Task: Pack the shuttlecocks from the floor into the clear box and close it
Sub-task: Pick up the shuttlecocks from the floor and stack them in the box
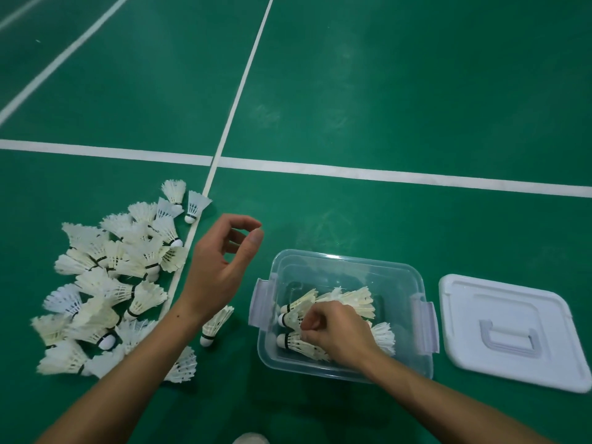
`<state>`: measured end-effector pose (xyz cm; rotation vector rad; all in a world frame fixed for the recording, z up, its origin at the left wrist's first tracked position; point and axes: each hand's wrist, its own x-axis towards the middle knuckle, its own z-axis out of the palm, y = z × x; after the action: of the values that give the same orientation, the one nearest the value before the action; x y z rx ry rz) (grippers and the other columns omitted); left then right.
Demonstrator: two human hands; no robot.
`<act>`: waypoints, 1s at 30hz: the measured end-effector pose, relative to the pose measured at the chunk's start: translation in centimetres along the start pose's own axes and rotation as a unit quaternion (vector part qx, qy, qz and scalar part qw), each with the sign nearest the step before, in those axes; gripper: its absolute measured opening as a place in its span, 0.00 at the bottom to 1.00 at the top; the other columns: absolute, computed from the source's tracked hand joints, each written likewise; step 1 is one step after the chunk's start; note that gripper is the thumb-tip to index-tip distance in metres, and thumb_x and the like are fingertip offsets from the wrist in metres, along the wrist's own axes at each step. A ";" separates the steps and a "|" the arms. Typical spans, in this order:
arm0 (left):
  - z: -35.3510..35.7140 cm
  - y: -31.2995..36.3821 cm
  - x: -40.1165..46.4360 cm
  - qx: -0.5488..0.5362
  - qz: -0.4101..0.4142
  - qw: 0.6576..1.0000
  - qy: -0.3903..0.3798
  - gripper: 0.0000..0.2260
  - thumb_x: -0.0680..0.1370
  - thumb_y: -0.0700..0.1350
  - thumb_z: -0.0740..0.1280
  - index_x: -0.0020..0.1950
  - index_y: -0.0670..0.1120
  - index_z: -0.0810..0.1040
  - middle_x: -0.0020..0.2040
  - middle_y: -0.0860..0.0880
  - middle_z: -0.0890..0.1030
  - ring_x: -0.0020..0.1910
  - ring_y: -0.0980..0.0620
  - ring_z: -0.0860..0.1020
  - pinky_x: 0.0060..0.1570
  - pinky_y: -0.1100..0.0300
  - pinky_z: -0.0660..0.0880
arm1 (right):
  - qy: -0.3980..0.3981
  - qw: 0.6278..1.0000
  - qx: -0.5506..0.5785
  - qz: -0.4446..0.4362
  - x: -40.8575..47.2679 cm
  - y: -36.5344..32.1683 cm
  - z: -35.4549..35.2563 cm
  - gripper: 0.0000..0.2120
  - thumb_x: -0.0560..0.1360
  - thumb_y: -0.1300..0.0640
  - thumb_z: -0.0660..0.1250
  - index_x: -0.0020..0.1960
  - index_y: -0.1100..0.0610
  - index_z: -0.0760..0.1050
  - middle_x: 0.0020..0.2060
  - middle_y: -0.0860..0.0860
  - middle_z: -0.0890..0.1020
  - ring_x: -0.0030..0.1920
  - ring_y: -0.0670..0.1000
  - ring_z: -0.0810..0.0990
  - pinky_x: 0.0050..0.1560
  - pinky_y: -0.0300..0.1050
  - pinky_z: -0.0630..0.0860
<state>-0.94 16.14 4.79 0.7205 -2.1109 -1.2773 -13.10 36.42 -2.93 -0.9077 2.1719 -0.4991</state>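
A clear plastic box (349, 264) stands open on the green court floor, with several white shuttlecocks (358, 299) lying inside. My right hand (336, 334) reaches down into the box, its fingers curled round the feathers of a shuttlecock (293, 317) there. My left hand (221, 261) hovers between the box and the pile, fingers loosely curled, holding nothing. A pile of several shuttlecocks (112, 283) lies on the floor to the left. One single shuttlecock (216, 325) lies just under my left wrist.
The box's white lid (509, 331), handle up, lies flat on the floor right of the box. White court lines (352, 173) cross the floor beyond the box and pile. A pale rounded object (251, 439) shows at the bottom edge.
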 end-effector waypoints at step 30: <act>-16.0 -11.0 -13.7 0.225 -0.111 0.959 -0.129 0.26 0.73 0.65 0.76 0.68 0.62 0.75 0.63 0.66 0.74 0.61 0.61 0.76 0.58 0.57 0.78 | -0.116 0.963 0.059 -0.234 4.0 -19.5 -0.3 0.11 0.74 0.53 0.80 0.52 0.49 0.81 0.45 0.44 0.87 0.45 0.42 0.86 0.50 0.43 0.84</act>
<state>21.54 11.59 -1.53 1.0550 -2.6397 -1.0500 -6.46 20.34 6.75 -1.3483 1.6949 -0.7012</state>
